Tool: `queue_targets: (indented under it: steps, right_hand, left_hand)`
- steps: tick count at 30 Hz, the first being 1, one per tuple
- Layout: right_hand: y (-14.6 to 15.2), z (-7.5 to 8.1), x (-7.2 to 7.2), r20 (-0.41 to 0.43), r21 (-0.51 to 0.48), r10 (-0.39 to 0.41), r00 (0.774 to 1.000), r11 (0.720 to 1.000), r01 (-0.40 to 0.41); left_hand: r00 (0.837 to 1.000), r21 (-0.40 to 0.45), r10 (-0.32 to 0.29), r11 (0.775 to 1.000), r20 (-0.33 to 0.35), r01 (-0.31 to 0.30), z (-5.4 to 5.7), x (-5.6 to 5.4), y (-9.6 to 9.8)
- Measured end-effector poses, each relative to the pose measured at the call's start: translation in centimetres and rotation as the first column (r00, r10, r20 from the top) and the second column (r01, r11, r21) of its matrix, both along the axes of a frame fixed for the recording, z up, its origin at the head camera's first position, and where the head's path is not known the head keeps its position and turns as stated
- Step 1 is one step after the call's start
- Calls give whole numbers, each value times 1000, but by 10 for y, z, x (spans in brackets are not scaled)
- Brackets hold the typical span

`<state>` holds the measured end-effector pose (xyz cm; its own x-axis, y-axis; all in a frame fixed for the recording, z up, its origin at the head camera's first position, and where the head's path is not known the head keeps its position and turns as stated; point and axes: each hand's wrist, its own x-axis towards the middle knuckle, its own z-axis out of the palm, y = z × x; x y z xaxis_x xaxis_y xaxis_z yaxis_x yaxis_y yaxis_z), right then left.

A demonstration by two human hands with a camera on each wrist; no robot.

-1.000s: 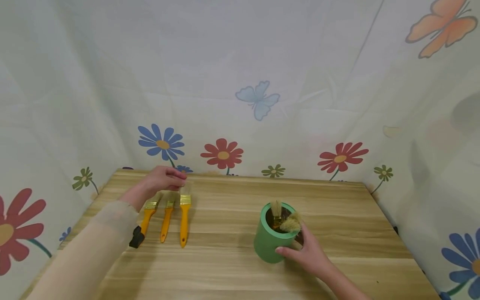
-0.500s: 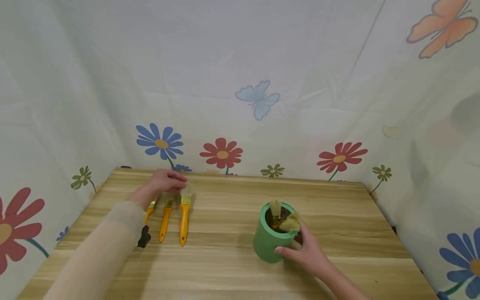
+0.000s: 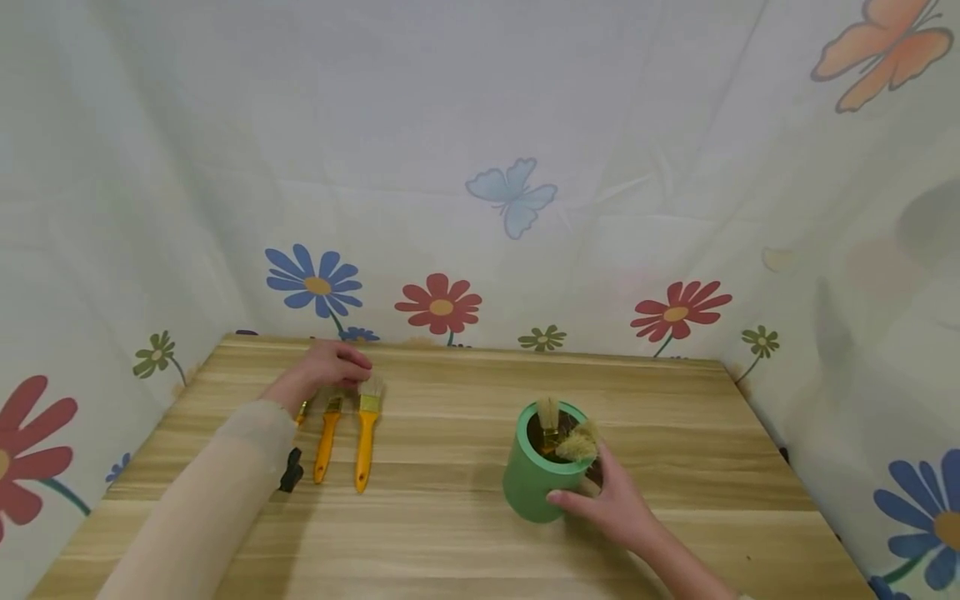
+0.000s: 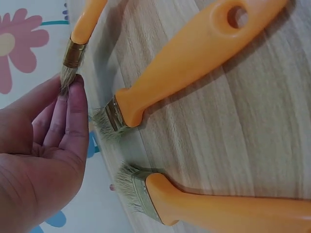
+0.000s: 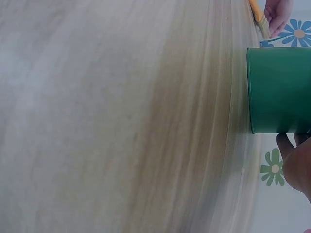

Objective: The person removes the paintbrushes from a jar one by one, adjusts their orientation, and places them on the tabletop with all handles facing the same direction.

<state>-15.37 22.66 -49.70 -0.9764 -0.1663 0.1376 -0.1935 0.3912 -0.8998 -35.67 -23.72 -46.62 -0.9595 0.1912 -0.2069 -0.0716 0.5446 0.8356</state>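
Note:
My left hand, at the far left of the table, pinches the bristle tip of the rightmost paintbrush between thumb and fingers. The left wrist view has that brush's bristles at the fingertips. Its yellow handle points toward me. Two more yellow-handled paintbrushes lie alongside: a middle one and a leftmost one, the latter mostly hidden by the left sleeve in the head view. My right hand grips the side of a green cup, its thumb in front. Light-bristled brushes stand inside the cup, bristles up.
The wood-grain table ends at a back edge against a white flowered curtain, which also hangs at both sides. A small black piece shows beside the left sleeve.
My left forearm has shifted slightly right, covering more of the leftmost paintbrush. The fingers stay at the rightmost brush's bristles. My right hand and the green cup have hardly moved.

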Motion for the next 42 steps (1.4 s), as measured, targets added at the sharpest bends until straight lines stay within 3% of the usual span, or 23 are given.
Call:
queue_targets:
  steps: [11,25,30,34,39,42]
  right_hand:
    - [-2,3,-2,-11,-2,17,1000,1000,-17]
    - [-4,3,-2,-15,-10,23,1000,1000,-24]
    - [-4,2,-2,-8,-2,15,1000,1000,-15]
    - [-3,2,-2,0,3,9,1000,1000,-9]
    - [-2,0,-2,12,7,0,1000,1000,0]
    - [-1,-1,-2,14,7,-3,1000,1000,3]
  left_hand:
    - [999,-102,-25,995,-28,22,1,-3,-2]
    - [998,-192,-12,981,-60,1,8,-2,-6]
    - [997,-225,-34,974,-70,17,16,-2,-14]
    - [995,-185,-59,982,-79,43,23,-3,-18]
    - [987,-121,-106,988,-122,91,46,8,-4]
    - [980,-126,-139,985,-141,121,64,17,8]
